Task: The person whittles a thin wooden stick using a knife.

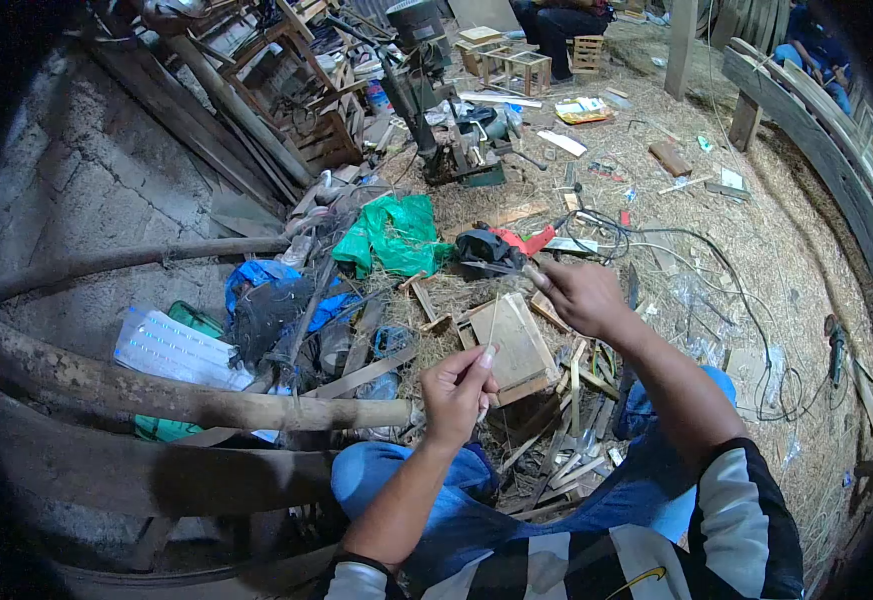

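Pinched between the thumb and fingers of my left hand [460, 393] is a thin wooden stick [495, 322], its free end pointing up and away from me. My right hand [585, 297] is closed around the handle of a knife [497, 268], whose narrow grey blade points left. The blade is beyond the stick's tip and apart from it in this view. Below both hands, a square wooden board [525, 350] lies on top of other wood pieces between my knees. Part of its near left edge is hidden by my left hand.
Wood offcuts [567, 470] lie between my legs. A bamboo pole [207, 395] runs in from the left. Beyond are a green plastic bag [392, 235], a red-and-black power tool [527, 240], cables [702, 240] and a machine stand [437, 130]. Other people sit farther back.
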`<action>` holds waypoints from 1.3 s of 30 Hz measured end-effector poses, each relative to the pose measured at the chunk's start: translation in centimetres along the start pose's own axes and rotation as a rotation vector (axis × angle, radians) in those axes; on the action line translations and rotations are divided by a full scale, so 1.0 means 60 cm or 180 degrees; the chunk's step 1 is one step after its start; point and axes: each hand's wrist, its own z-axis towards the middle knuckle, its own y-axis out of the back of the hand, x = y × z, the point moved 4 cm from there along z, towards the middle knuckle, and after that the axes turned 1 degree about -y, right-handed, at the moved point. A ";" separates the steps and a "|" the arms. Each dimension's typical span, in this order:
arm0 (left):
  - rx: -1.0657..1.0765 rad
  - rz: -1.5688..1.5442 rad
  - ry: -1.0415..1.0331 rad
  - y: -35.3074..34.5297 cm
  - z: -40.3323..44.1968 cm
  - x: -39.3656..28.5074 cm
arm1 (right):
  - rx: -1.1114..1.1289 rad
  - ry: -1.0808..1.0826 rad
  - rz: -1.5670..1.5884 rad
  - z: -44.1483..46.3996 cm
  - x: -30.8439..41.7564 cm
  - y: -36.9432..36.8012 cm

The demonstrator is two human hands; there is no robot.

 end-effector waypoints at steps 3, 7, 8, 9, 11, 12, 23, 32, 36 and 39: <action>-0.0044 -0.0171 0.0049 -0.011 0.002 0.005 | -0.0175 0.0207 0.0180 -0.008 0.013 0.024; -0.0133 -0.0181 0.0102 -0.003 0.001 -0.001 | -0.0220 0.0891 0.0659 -0.047 0.076 0.006; -0.0145 -0.0153 0.0036 -0.004 0.000 0.002 | -0.0063 0.1031 0.0582 -0.052 0.082 -0.001; -0.0147 -0.0146 0.0036 -0.004 0.000 0.004 | 0.0083 0.1182 0.0508 -0.052 0.087 -0.009; -0.0074 -0.0144 -0.0107 -0.004 0.000 0.004 | 0.0091 0.1130 0.0499 -0.049 0.081 -0.013; -0.0071 -0.0141 -0.0106 -0.003 0.000 0.001 | -0.0033 0.1085 0.0517 -0.044 0.076 -0.009; -0.0074 -0.0318 0.0128 0.000 0.003 0.006 | -0.0307 0.0385 0.0444 -0.014 0.031 0.011; 0.0094 -0.0171 -0.0042 -0.002 -0.006 0.001 | -0.0104 0.0393 0.0587 -0.005 0.025 0.009; -0.0117 -0.0257 0.0055 -0.003 0.002 -0.002 | -0.0021 0.0348 0.0731 -0.009 0.032 0.023; -0.0165 -0.0275 0.0150 -0.003 0.001 -0.008 | -0.0109 0.0639 0.0886 -0.026 0.053 0.008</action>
